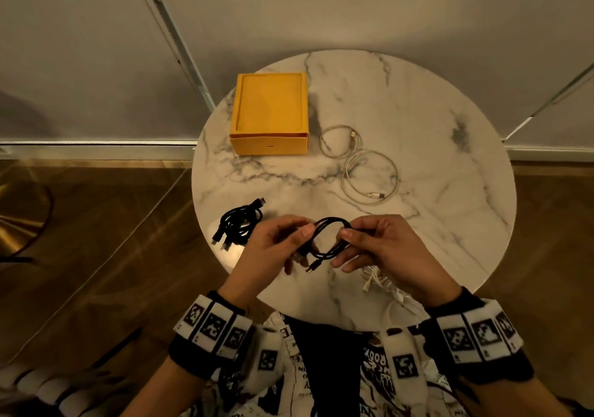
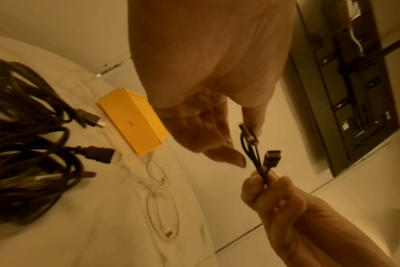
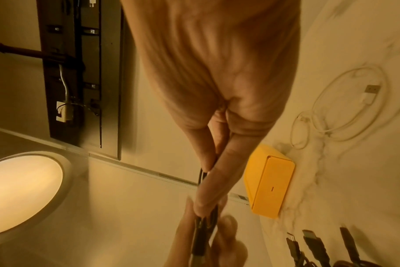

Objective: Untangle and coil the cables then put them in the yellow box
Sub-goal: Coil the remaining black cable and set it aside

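Over the near edge of the marble table [image 1: 418, 101], I pinch a short black cable [image 1: 328, 239] with both hands, left hand [image 1: 273, 249] and right hand [image 1: 382, 249] close together, each closed on a side of its loop to keep the coil from springing open. The yellow box [image 1: 270, 111] waits beyond my left hand; a white cable [image 1: 369, 172] lies looped beyond my right, a black bundle [image 1: 238, 223] just left.
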A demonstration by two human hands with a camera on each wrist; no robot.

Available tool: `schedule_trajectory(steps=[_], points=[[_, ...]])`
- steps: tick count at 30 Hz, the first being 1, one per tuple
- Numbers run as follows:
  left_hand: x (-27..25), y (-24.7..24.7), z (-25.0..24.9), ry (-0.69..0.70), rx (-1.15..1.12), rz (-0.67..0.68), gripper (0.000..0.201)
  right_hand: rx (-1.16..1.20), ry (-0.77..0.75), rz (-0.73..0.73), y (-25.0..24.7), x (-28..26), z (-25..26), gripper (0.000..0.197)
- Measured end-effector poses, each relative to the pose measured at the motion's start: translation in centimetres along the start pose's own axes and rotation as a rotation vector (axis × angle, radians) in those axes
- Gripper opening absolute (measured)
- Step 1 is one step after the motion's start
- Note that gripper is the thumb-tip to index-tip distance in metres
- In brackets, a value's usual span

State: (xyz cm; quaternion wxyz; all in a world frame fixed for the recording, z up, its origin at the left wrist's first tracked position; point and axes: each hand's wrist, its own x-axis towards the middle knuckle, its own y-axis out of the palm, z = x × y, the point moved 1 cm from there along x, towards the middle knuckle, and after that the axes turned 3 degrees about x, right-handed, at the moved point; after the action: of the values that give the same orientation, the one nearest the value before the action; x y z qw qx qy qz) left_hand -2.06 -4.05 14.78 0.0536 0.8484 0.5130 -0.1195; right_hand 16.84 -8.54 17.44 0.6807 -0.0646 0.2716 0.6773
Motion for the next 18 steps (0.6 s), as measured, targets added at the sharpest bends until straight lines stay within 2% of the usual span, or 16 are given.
schedule_trajectory(steps=[3,6,8,11,15,16,18], points=[[-1.5,-1.1,0.9,-0.105,-0.063,0.092,0.029,0.028,0.003,-0.025,-0.5,0.1,0.2,0.018],[-2.6,-1.5,1.3,-0.093,-0.060,0.092,0.026,0.018,0.024,-0.014,-0.6,0.0,-0.1,0.018],[-2.7,-1.5,1.2,-0.054,-0.027,0.043,0.023,0.002,0.050,0.006,-0.6,-0.2,-0.4,0.017],[-2.3,-2.1,1.1,0.035,0.047,-0.103,0.020,-0.013,0.086,0.045,-0.5,-0.5,-0.8,0.017],[-1.6,-2.5,1.1,0.169,0.228,-0.257,0.014,-0.018,0.118,0.127,-0.3,-1.0,-0.9,0.018],[-1.4,-2.4,1.1,0.174,0.270,-0.249,0.013,-0.004,0.122,0.141,-0.2,-1.1,-0.9,0.018],[-1.1,-2.0,1.2,0.110,0.339,-0.114,0.012,0.032,0.118,0.151,-0.2,-1.2,-0.6,0.020]])
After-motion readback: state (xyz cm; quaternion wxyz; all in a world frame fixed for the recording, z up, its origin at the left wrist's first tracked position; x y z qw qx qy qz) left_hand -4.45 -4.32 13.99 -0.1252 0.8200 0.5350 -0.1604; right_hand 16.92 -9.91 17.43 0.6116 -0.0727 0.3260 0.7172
